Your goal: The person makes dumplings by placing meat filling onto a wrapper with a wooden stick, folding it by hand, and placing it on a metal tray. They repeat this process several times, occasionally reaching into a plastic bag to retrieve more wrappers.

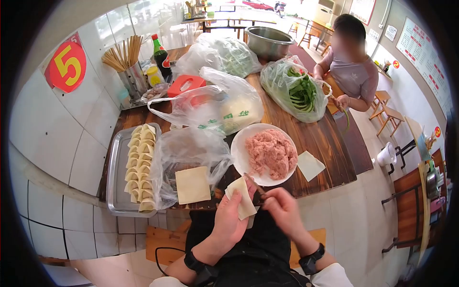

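**Filling a wrapper at the near edge of the worktop**

Low in the centre of the frame, the left hand [228, 224] is cupping a square wrapper [243, 203], with fingers curled under it and the thumb lying on its lower edge. The sheet is lying flat and unfolded just below the rim of the white plate [237, 153]. The right hand [283, 209], just to the right, is pinching a thin stick [256, 186]. The stick's tip is pointing up and left, to where the wrapper meets the plate. Whether the tip is carrying filling cannot be told. The two hands are sitting close together but are not touching.

The minced meat [271, 153] is heaped on the plate at mid-frame. To its left, a stack of wrappers [192, 185] is resting on a plastic bag [191, 148]. Further left, a metal tray [114, 182] is holding rows of folded dumplings [139, 167]. A loose wrapper [310, 165] is lying on the worktop [325, 138], right of the plate.

The step in hand appears to be loading meat onto the held wrapper. The next move would call for a small portion placed at the sheet's centre, with the edges left clean for sealing.

At upper right, another person [354, 71] is working beside a bag of greens [296, 91].
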Action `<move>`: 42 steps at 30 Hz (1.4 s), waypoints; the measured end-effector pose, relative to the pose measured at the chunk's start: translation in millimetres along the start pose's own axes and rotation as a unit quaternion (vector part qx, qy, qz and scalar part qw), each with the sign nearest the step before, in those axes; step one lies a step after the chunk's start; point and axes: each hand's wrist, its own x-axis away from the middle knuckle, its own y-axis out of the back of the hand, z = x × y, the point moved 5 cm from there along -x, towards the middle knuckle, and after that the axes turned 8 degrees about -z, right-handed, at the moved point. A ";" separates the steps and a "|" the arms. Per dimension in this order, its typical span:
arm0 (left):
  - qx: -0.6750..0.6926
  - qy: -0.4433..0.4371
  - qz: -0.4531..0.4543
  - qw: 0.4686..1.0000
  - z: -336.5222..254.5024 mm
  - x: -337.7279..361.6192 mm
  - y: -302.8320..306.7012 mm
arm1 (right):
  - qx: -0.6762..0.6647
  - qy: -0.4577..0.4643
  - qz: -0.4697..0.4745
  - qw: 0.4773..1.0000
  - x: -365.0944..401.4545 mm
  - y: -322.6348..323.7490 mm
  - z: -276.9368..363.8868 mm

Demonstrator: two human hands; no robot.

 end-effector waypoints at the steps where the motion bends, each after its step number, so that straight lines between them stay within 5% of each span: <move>1: -0.001 -0.001 -0.012 1.000 1.4 -0.2 -0.8 | -0.058 -0.043 0.028 0.997 5.7 -16.0 -11.2; 6: 0.015 -0.021 -0.017 1.000 4.2 -0.2 2.7 | -0.113 -0.081 0.005 0.990 12.1 -41.2 -12.9; 12: 0.111 -0.021 0.003 0.994 1.7 -0.4 8.7 | -0.173 -0.017 -0.067 0.983 10.4 -32.0 4.3; 16: -0.009 -0.098 -0.007 0.995 -2.3 0.9 6.3 | -0.170 0.002 -0.048 0.984 0.5 -27.7 13.2; 18: -0.074 -0.132 -0.025 0.988 -6.5 1.7 7.2 | 0.029 0.123 -0.004 0.992 -9.5 -22.2 29.3; 21: -0.266 -0.201 -0.029 0.942 -15.2 4.3 8.7 | 0.192 0.189 0.064 0.961 -17.1 -19.1 62.3; 23: -0.440 -0.278 -0.044 0.853 -20.0 7.7 6.8 | 0.212 0.236 0.072 0.946 -17.4 -22.3 74.6; 25: -0.476 -0.318 -0.040 0.819 -21.8 10.0 3.4 | 0.343 0.287 0.094 0.890 -14.8 -27.9 83.5; 29: -0.544 -0.472 0.004 0.694 -29.5 17.7 -8.5 | 0.383 0.307 0.076 0.868 -14.5 -37.5 94.9; 32: -0.568 -0.505 0.005 0.650 -34.9 26.0 -15.3 | 0.390 0.322 0.062 0.860 -16.9 -40.8 100.0; 39: -0.548 -0.468 0.025 0.692 -42.5 24.4 -15.2 | 0.335 0.380 0.007 0.862 -17.9 -41.6 93.2; 42: -0.503 -0.415 0.031 0.758 -39.6 22.1 -8.7 | 0.299 0.369 -0.009 0.880 -17.1 -38.5 82.4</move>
